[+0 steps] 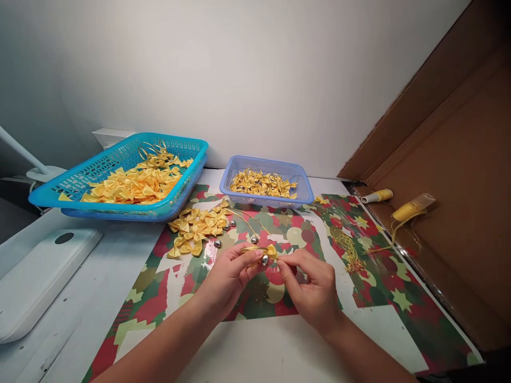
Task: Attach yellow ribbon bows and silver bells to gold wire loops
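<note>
My left hand point(233, 271) is closed on a yellow bow point(272, 251) with gold cord and a silver bell point(264, 260) at its fingertips. Just right of the bow, my right hand point(309, 279) pinches at its edge, thumb and forefinger together; what lies between them is too small to make out. Loose yellow bows point(199, 226) form a pile to the left, beyond my left hand. Several silver bells lie beside that pile, one of them point(217, 243) near its right edge. Gold cords point(249, 221) stretch over the patterned sheet behind my hands.
A turquoise basket point(181, 186) of yellow bows and gold cord stands back left. Behind my hands, a blue-violet basket point(271, 200) holds more bows. Gold threads point(349, 252) lie at right, near two yellow spools, one of them point(409, 210) by the cardboard point(451, 186). A white device point(48, 276) is at left.
</note>
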Tool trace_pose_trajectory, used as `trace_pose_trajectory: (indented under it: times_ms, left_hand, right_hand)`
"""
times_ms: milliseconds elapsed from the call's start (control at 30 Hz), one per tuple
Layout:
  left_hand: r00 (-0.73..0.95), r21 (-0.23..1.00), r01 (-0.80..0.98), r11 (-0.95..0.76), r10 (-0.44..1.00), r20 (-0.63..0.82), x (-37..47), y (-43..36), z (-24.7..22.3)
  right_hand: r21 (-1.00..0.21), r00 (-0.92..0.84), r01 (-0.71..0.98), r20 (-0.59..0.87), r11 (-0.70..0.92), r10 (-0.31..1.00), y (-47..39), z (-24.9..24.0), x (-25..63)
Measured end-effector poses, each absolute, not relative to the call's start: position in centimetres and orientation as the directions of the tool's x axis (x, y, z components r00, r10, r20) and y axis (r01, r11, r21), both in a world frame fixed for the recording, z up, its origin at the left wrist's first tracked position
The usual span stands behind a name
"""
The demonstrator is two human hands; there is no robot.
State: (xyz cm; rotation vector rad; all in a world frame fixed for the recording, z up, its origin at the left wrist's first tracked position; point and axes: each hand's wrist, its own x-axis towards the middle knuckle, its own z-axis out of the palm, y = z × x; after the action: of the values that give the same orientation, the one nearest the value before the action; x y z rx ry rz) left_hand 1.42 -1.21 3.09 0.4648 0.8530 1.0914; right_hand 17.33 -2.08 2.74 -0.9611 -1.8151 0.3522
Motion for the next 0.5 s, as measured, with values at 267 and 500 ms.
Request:
trace_pose_trajectory:
  times_ms: [267, 500]
  left_hand:
    - [0.208, 0.669, -0.605, 0.431, 0.897, -0.390, 1.42, -1.18, 2.97]
    - [0.213, 0.660, -0.612, 0.436, 0.894, -0.394, 1.39, -1.12, 2.74]
  right_hand:
    - [-0.651, -0.155, 0.459, 0.612, 0.605, 0.776, -2.15, 2.55, 17.49]
    - [-0.648, -0.168, 0.458, 0.609, 0.609, 0.775, -2.19, 2.74, 17.49]
